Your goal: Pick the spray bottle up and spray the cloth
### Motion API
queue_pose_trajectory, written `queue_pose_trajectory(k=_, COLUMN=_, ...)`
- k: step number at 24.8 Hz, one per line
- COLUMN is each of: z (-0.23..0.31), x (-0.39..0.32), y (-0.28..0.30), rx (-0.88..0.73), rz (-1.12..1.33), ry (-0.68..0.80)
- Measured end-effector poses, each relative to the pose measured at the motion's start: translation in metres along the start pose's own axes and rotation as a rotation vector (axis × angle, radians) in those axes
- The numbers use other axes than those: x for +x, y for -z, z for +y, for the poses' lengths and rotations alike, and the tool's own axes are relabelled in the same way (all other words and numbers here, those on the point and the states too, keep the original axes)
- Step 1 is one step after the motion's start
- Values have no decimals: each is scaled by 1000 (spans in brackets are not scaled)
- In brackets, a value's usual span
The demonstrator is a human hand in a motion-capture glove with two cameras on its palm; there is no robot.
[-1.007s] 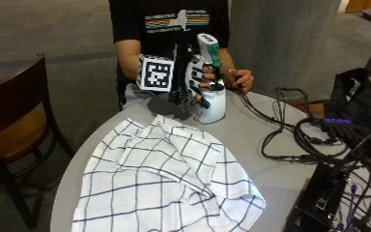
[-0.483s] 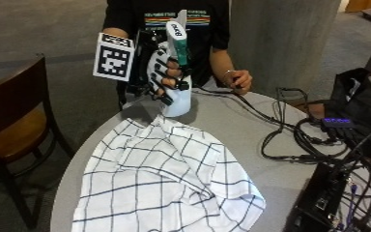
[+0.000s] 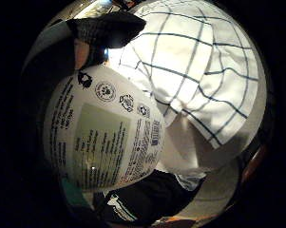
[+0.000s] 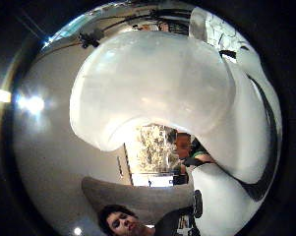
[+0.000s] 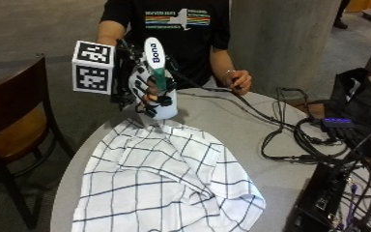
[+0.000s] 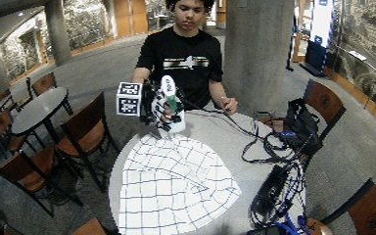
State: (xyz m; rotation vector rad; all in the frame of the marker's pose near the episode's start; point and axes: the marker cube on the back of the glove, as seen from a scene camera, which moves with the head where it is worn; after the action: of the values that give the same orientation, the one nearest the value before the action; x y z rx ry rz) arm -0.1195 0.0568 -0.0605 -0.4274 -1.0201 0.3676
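Lifted higher than half a second ago: spray bottle [image 5: 156,79] now off the table [image 5: 269,121], above the 12 o'clock edge of the checked cloth [image 5: 163,183]. Grasped round the neck by curled fingers of the gloved right hand [image 5: 146,89]. Nozzle tilted toward 11 o'clock.

A person in a black T-shirt is standing behind a round surface [image 6: 240,134], holding a white spray bottle [image 6: 172,105] upright in the gloved right hand [image 6: 160,106], lifted above a white checked cloth [image 6: 172,183] that is lying spread over the surface. The bare hand [image 6: 227,104] is resting at the surface's far edge beside black cables [image 6: 260,142].
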Motion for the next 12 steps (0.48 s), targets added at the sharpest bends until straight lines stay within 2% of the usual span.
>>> queue_pose_trajectory(k=12, z=-31, x=0, y=24, rx=8, rz=87, ry=-173)
